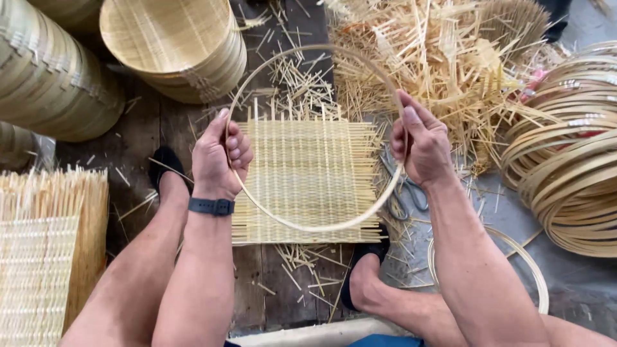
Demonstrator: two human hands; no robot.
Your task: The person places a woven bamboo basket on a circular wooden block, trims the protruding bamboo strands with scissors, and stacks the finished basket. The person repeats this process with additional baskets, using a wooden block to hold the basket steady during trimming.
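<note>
The person's left hand (222, 157) and right hand (421, 144) each clench one side of a thin round bamboo hoop (315, 226), the fingers curled tight around the strip and the thumbs pointing up along it. The hoop is held over a square woven bamboo mat (308, 173), which lies flat on the dark wooden floor (138, 128) between the person's feet, its loose strip ends sticking out on all sides. Whether the hoop touches the mat cannot be told from this view. A dark wristband (211, 206) sits on the left wrist. A pair of scissors (405, 186) lies on the floor just beside the mat's right edge, partly hidden behind the right hand. Behind the mat a heap of bamboo offcuts (443, 58) spreads across the floor. To the right lies a pile of coiled bamboo hoops (569, 173), and a single hoop (533, 270) rests under the right forearm. Stacks of finished round sieves (170, 45) stand at upper left, and more woven mats (45, 257) are piled at lower left.
</note>
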